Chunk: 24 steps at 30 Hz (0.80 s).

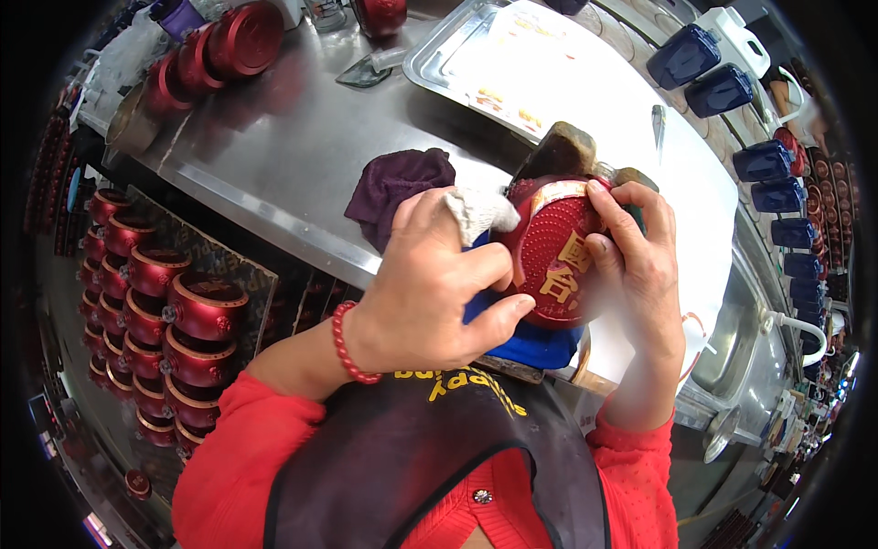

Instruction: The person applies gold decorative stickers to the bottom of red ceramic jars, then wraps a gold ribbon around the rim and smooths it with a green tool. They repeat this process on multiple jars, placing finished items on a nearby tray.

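A red, drum-shaped vessel (553,261) with raised dots and gold lettering is tilted in front of me, above a blue cloth (540,348). A pale, patterned strip (560,190) curves along its upper rim. At the vessel's right side, my right hand (640,252) grips its edge between thumb and fingers. My left hand (430,284) is closed at the left side, its thumb reaching toward the dotted face. White cloth (477,212) covers a fingertip of that hand and presses near the rim. Beside it lies a crumpled purple cloth (398,188).
A brownish sponge-like block (562,149) stands behind the vessel. Farther back are a metal tray (430,69) with printed sheets and a pointed scraper (364,73). Stacked red drum vessels (208,306) fill the left. Blue mugs (684,55) and a sink (732,339) line the right.
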Available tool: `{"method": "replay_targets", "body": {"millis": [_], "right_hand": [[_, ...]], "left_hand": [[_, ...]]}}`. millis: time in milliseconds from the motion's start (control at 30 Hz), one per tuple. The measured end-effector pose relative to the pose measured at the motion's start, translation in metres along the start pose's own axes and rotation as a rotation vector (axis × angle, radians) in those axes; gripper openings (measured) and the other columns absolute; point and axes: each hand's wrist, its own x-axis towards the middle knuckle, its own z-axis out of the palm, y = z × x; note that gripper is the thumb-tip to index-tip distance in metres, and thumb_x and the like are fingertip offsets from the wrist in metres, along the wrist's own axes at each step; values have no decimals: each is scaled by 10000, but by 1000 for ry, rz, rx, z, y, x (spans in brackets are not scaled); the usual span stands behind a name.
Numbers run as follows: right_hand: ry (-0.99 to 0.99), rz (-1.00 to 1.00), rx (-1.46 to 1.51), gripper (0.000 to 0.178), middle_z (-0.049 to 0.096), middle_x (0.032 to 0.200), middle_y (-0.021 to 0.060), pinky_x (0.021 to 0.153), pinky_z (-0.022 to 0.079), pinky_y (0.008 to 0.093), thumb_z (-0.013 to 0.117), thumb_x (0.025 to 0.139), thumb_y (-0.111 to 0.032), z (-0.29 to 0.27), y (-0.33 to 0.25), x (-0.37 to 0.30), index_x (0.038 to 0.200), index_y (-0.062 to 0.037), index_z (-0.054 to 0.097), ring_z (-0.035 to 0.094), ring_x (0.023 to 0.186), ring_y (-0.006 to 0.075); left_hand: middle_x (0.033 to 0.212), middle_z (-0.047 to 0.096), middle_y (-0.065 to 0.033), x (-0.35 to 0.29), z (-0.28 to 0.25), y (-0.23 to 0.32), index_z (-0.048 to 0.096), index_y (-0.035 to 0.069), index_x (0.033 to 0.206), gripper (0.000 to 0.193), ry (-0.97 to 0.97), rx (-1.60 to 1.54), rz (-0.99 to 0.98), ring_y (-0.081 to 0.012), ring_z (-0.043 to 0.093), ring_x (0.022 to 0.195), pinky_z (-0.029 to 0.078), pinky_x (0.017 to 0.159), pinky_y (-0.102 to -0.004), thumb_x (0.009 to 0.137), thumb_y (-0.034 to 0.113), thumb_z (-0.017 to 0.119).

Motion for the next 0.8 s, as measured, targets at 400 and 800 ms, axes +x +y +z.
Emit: {"method": "replay_targets", "body": {"millis": [400, 800], "right_hand": [[-5, 26, 11, 411, 577, 1197, 144, 966, 500, 437, 743, 858, -48, 2, -3, 0, 1266, -69, 695, 571, 1125, 349], [-45, 44, 12, 426, 569, 1231, 183, 1016, 461, 450, 708, 884, -30, 3, -2, -5, 1308, -40, 666, 561, 1168, 381]], "left_hand": [[1096, 621, -15, 15, 54, -45, 580, 35, 1214, 251, 147, -488, -274, -72, 569, 981, 462, 919, -253, 1006, 171, 621], [962, 621, 0, 22, 65, -49, 584, 76, 1110, 183, 4, -947, -687, -29, 581, 798, 522, 684, -224, 978, 119, 703]]}}
